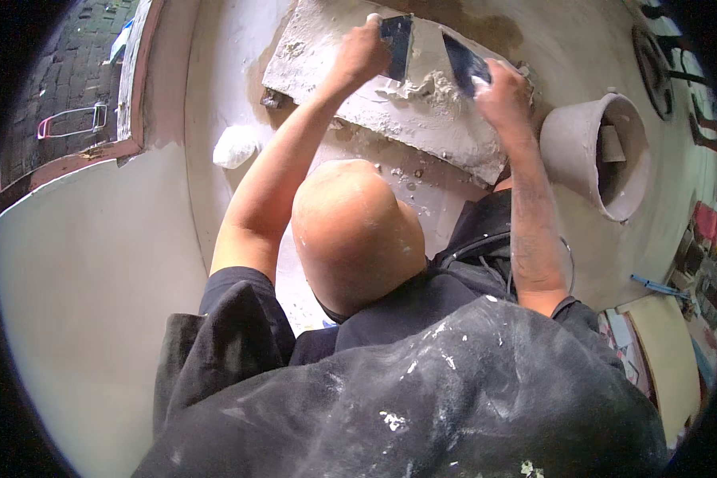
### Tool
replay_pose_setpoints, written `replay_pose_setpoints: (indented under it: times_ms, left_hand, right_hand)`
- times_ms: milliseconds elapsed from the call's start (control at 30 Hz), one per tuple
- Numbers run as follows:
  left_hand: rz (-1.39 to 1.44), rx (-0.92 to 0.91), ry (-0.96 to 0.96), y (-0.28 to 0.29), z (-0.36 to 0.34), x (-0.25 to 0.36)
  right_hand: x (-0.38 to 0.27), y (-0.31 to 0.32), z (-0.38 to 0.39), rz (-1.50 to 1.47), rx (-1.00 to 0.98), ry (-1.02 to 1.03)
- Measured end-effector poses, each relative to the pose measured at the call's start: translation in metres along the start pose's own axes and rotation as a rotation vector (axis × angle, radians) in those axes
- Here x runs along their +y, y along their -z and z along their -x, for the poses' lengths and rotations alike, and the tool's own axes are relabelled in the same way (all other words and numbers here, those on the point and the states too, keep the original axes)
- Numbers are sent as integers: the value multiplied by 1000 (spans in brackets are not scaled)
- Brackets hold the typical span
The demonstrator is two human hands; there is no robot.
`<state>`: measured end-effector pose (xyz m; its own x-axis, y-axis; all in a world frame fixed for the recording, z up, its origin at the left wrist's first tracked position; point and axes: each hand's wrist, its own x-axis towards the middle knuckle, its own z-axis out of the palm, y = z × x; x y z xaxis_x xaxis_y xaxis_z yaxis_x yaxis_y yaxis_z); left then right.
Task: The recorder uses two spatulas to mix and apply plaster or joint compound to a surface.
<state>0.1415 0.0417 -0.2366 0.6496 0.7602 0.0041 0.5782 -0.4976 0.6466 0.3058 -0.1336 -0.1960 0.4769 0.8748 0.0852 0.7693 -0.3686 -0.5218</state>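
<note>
A board (pixel 338 60) coated in pale wet plaster lies tilted before me. My left hand (pixel 362 52) is closed around a dark, wide-bladed scraper (pixel 397 48) at the board's far edge. To its right, my right hand (pixel 502 94) grips a second dark scraper (pixel 462 62), its blade slanting toward the first across a gap. White plaster is smeared on the fingers of my right hand. Between and just nearer than the blades sits a rough lump of plaster (pixel 426 86). Both handles are mostly hidden by my hands.
A plaster-stained bucket (pixel 567 147) lies tipped right of the board, a pale piece inside. A white bundle (pixel 235 146) rests at left. My bare knee (pixel 354 231) rises between my arms. An opening onto brickwork (pixel 64 60) is far left; assorted items (pixel 705 295) lie far right.
</note>
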Motion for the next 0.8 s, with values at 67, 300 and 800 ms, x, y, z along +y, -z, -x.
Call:
replay_pose_setpoints:
  times_ms: [67, 300, 800]
  left_hand:
    - [-66, 53, -59, 11, -3, 3]
    - [-13, 97, 39, 22, 0, 30]
    - [-267, 126, -141, -8, 3, 10]
  right_hand:
    - [18, 11, 6, 177, 143, 117]
    - [81, -7, 25, 101, 305, 88]
    - [158, -103, 53, -660, 487, -631]
